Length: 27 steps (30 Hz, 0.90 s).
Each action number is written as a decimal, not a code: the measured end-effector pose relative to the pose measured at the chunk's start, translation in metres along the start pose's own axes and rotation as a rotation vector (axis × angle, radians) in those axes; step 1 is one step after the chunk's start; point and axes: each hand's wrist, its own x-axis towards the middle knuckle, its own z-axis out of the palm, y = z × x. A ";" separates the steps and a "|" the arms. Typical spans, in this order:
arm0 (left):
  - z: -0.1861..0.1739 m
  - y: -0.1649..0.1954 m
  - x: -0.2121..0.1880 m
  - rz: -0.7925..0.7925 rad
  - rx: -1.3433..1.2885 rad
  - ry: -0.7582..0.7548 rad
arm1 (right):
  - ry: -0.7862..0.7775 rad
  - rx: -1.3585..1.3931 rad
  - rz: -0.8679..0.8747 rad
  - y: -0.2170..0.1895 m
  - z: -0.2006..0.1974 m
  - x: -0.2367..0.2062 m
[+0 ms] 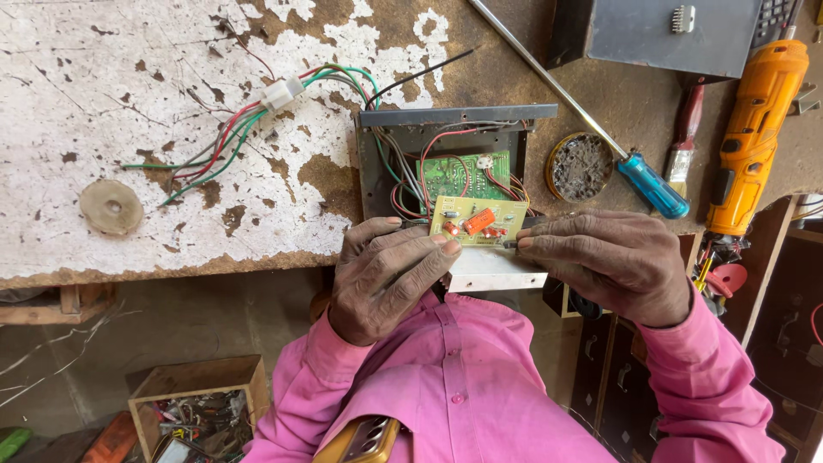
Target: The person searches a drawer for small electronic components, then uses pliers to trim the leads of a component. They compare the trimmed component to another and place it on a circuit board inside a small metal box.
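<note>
My left hand [387,276] and my right hand [610,261] together grip a small yellowish circuit board [477,219] with an orange part on it, fixed to a pale metal block [495,270]. Both hands pinch its lower edge from either side, at the near edge of the workbench. Behind the board lies an open dark metal chassis [446,120] holding a green circuit board [461,175] and a tangle of red, white and green wires that run to the held board.
A wire bundle with a white connector [281,93] trails left over the flaking white bench top [129,103]. A round disc [111,207] lies left. A blue-handled screwdriver [653,185], round tin [579,166], brush [683,141], orange power screwdriver [756,129] and dark box [660,34] sit right.
</note>
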 end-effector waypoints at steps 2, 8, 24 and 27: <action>0.001 -0.001 -0.001 -0.002 0.002 0.000 | -0.009 -0.001 -0.013 0.000 0.000 0.000; 0.003 -0.007 -0.003 0.002 -0.006 -0.005 | -0.052 -0.074 -0.115 0.001 -0.002 0.005; 0.007 -0.027 -0.005 0.040 -0.055 -0.020 | -0.188 -0.241 -0.298 -0.007 -0.011 0.031; 0.006 -0.029 -0.005 0.050 -0.055 -0.030 | -0.199 -0.250 -0.274 -0.010 -0.010 0.032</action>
